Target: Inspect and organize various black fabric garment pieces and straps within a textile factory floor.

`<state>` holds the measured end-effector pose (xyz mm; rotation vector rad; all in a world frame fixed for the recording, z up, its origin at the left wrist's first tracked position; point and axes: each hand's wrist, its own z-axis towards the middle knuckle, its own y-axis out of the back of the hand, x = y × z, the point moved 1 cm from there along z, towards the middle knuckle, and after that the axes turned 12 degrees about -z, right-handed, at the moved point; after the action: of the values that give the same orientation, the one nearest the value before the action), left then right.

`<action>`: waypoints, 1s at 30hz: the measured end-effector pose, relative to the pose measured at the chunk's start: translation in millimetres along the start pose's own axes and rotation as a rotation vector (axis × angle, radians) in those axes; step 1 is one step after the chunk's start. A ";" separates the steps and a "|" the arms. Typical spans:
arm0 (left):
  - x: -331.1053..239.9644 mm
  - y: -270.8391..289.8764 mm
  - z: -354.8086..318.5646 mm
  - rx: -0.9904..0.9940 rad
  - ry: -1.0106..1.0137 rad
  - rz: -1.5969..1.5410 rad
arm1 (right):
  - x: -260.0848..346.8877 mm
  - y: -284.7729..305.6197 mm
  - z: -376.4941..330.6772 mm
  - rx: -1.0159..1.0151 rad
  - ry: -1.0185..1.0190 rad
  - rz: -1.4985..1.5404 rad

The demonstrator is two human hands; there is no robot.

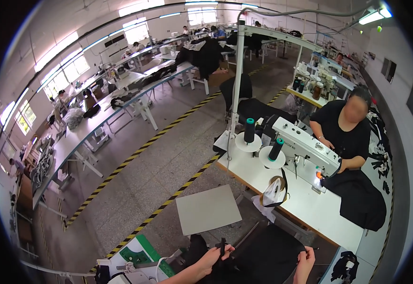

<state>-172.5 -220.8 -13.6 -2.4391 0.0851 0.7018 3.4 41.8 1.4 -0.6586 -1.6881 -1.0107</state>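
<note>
A wide piece of black fabric spreads between my hands at the lower edge. My right hand is closed on its right border, fingers pinched together. My left hand is closed near the fabric's left side; a small dark piece sticks up from its fingers, too dark to tell whether it is cloth or a tool. A thin metal rod slants just beyond that hand. More black cloth bunches beside my left wrist.
Ahead right, a co-worker handles black cloth at a white sewing machine. Thread cones stand on that table. A green-and-white table lies lower left, a pale board ahead. A metal post rises behind.
</note>
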 end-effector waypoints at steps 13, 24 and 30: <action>-8.3 5.0 -72.6 -0.168 -0.211 0.017 | 15.6 -93.8 9.2 0.378 0.055 -0.041; -18.4 9.1 -32.1 -0.140 -0.194 0.010 | 24.7 -58.9 21.8 0.193 -0.017 -0.043; -41.5 44.2 26.4 0.053 -0.020 -0.202 | 37.6 -19.9 12.6 -0.150 -0.063 -0.195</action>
<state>-229.9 -246.3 -34.1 -2.3486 -0.1468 0.6249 -31.4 41.1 29.0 -0.6372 -1.7688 -1.2763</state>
